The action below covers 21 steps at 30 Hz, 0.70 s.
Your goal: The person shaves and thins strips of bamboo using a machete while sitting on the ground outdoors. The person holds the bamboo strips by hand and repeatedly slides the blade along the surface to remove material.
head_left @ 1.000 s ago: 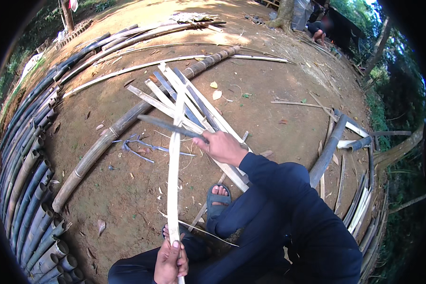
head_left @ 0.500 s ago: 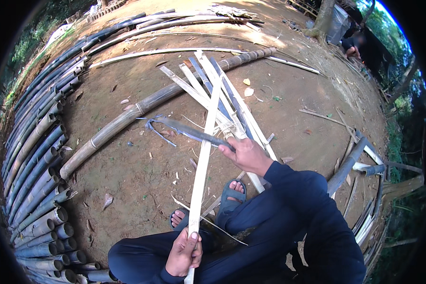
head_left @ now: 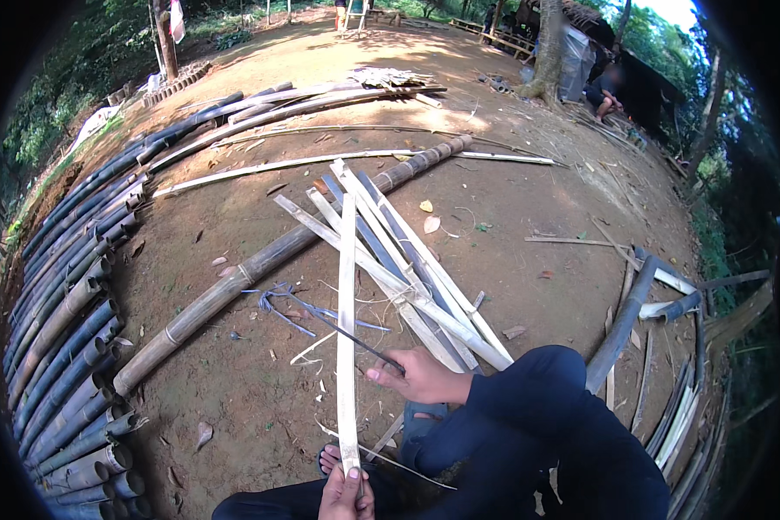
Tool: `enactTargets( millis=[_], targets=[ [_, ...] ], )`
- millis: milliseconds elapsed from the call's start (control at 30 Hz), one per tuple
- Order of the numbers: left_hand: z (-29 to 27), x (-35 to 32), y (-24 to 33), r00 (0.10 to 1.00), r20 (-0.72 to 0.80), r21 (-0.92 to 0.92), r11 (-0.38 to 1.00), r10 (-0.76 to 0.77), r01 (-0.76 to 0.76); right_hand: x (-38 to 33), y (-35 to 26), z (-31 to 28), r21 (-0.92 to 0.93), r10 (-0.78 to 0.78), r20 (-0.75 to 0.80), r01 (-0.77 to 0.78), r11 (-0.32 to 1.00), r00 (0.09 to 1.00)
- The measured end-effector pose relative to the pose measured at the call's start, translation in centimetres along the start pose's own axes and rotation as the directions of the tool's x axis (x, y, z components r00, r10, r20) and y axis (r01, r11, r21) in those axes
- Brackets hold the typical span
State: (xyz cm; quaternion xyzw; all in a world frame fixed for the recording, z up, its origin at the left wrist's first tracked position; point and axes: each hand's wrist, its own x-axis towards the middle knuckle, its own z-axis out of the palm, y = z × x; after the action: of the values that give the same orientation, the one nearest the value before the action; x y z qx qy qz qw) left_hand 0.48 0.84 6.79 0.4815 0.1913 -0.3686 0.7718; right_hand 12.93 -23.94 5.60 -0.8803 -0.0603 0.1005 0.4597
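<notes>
Bamboo strip point(head_left: 347, 329) gripped by left hand point(head_left: 345, 494), right hand point(head_left: 418, 376) holding knife point(head_left: 338, 331).

Only one view on my end: a head-worn fisheye, tilted down and forward over my knees, close to my hands point(head_left: 412, 374) and the bamboo strip point(head_left: 347, 321), with the dirt yard point(head_left: 511, 199) curving off toward the rim.
</notes>
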Motion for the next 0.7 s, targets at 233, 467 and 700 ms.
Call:
enactTargets(
  millis=[233, 467, 700],
  targets=[
    [0.9, 0.4, -1.2, 0.999, 0.006, 0.095, 0.995, 0.035, -0.035, -0.3, 0.6, 4.2, 0.262, -0.001, -0.050, 0.014, 0.965, 0.999],
    [0.0, 2.2, -0.3, 0.986, 0.081, 0.018, 0.989, 0.144, -0.146, -1.6, -1.7, 4.5, 0.294, -0.051, -0.059, 0.066, 0.954, 0.997],
    [-0.1, 2.4, -0.6, 0.982, -0.032, 0.018, 0.982, 0.188, -0.187, -3.8, -0.8, 2.9, 0.046, -0.214, 0.105, 0.210, 0.977, 0.971]
  ],
)
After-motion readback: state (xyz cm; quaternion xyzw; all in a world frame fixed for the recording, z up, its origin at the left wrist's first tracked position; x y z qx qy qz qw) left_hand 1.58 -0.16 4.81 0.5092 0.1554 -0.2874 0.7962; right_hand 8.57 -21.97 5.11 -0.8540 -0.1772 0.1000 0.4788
